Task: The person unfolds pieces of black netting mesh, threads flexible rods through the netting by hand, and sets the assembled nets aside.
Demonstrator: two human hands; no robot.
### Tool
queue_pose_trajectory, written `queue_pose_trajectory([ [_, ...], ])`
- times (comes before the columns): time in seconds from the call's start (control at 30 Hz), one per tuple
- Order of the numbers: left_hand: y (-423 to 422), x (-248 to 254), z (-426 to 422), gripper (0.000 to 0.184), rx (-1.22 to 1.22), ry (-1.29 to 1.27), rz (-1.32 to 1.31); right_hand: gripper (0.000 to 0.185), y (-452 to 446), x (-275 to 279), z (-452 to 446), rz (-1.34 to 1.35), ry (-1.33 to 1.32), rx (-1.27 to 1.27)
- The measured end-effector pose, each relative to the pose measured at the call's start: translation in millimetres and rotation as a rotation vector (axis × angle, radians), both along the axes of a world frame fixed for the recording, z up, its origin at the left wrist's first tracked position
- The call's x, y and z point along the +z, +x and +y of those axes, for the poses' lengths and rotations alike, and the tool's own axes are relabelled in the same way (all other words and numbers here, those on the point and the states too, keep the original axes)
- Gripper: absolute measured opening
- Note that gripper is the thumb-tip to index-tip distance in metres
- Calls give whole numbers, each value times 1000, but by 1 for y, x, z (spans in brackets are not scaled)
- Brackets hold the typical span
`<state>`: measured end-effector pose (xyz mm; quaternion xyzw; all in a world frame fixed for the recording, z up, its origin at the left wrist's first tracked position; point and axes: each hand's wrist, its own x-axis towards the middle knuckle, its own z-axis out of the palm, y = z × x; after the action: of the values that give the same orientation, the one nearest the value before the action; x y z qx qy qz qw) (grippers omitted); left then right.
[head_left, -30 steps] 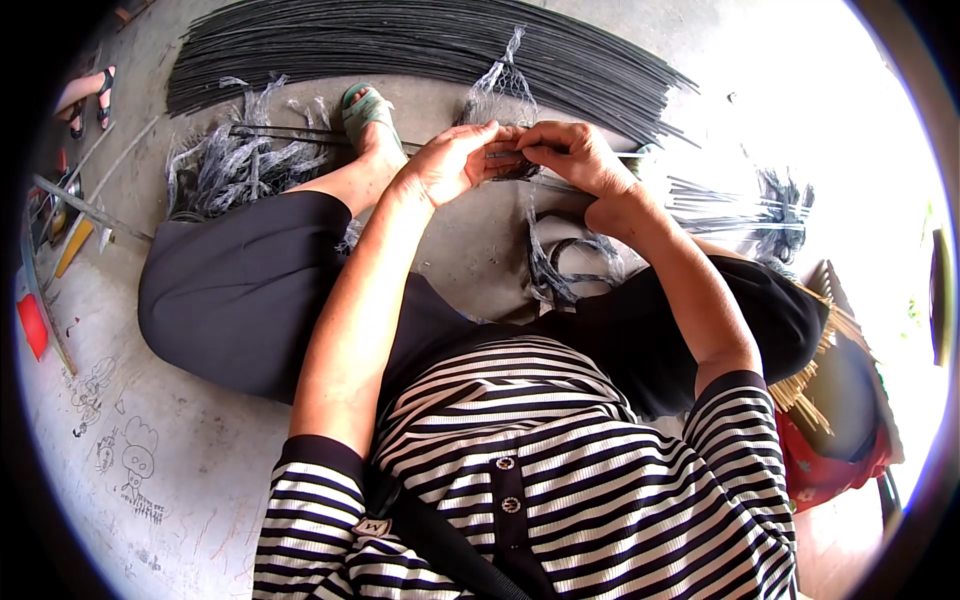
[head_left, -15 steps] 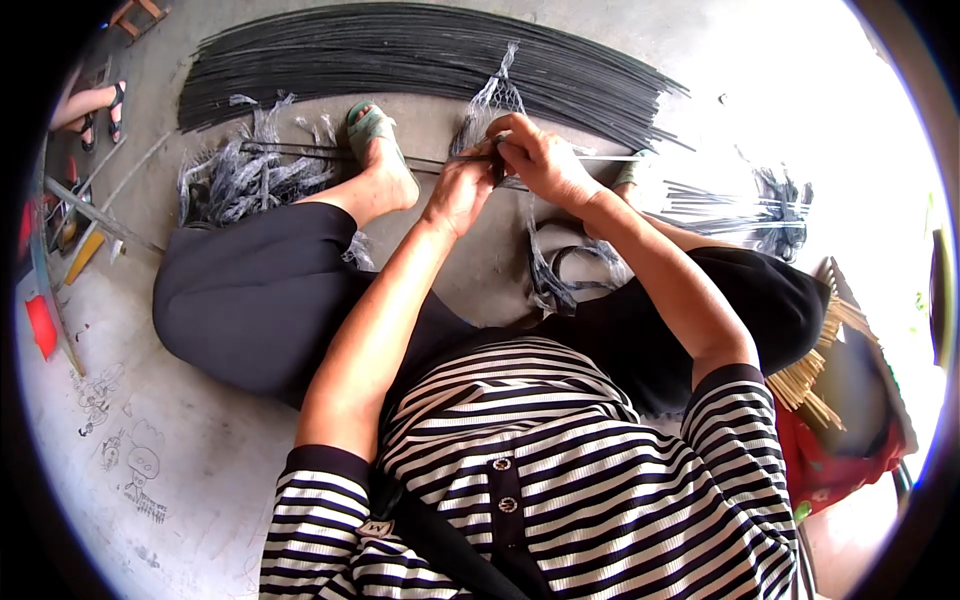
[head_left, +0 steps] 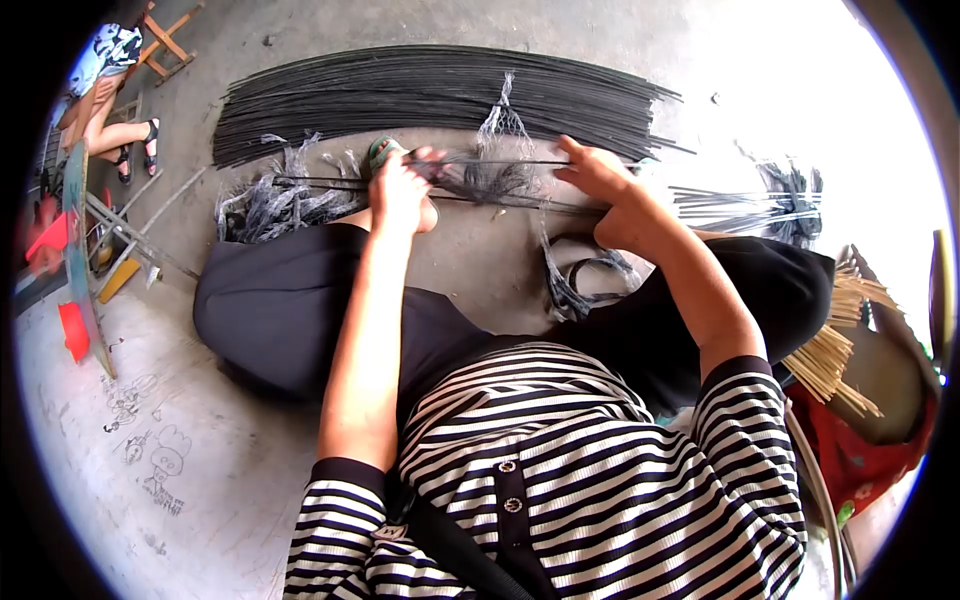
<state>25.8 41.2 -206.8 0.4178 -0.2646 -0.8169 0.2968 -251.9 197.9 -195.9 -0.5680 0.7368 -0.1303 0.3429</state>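
Note:
My left hand is over the green sandal, with its fingers bent and partly blurred around the end of a dark netted strand. The dark netting stretches blurred between my two hands. My right hand is near the right ends of the black rods, thumb and fingers together at a thin dark strand. Behind the hands lies a wide bundle of long black rods, with a piece of pale netting over its front edge. Thin dark rods pass below my hands.
A tangle of grey netting lies at the left, a loop of netting between my legs. White-looking rods are at the right, near light sticks and a red cloth. Another person sits at far left.
My hands were close together and have moved apart, left hand to the left and right hand to the right. Netting now spans the gap. The view has shifted, showing more of the other person.

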Motion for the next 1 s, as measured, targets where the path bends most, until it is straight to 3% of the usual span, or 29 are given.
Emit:
queue_pose_trajectory([
  [0.07,15,-3,-15,46,189,155,-115,30,-31,-8,20,12,100,19],
  [0.23,-36,20,29,26,-274,153,283,26,18,12,6,-98,-127,-16],
  [0.3,-56,37,47,24,-320,50,165,25,41,17,-4,-171,-255,-16],
  [0.33,-55,22,47,27,-288,34,204,24,41,16,-5,-171,-281,-4],
  [0.43,-28,1,28,27,-242,234,393,22,25,13,-8,-175,-334,-59],
  [0.47,-23,-1,24,38,-277,248,460,20,24,21,-10,-206,-298,-83],
  [0.57,-41,-13,20,71,-392,412,229,18,29,29,-15,-120,-289,-16],
  [0.6,-49,-17,23,90,-566,285,268,17,32,31,-15,-156,-264,-20],
  [0.73,-68,-18,25,91,-631,360,318,16,36,30,-15,-183,-240,-35],
  [0.83,-75,-23,23,84,-483,544,380,16,40,36,-13,-184,-250,-47],
  [0.87,-76,-11,23,84,-427,619,538,16,38,34,-11,-143,-192,3],
  [1.0,-81,6,32,91,-302,726,564,13,40,23,-7,-265,-187,86],
])
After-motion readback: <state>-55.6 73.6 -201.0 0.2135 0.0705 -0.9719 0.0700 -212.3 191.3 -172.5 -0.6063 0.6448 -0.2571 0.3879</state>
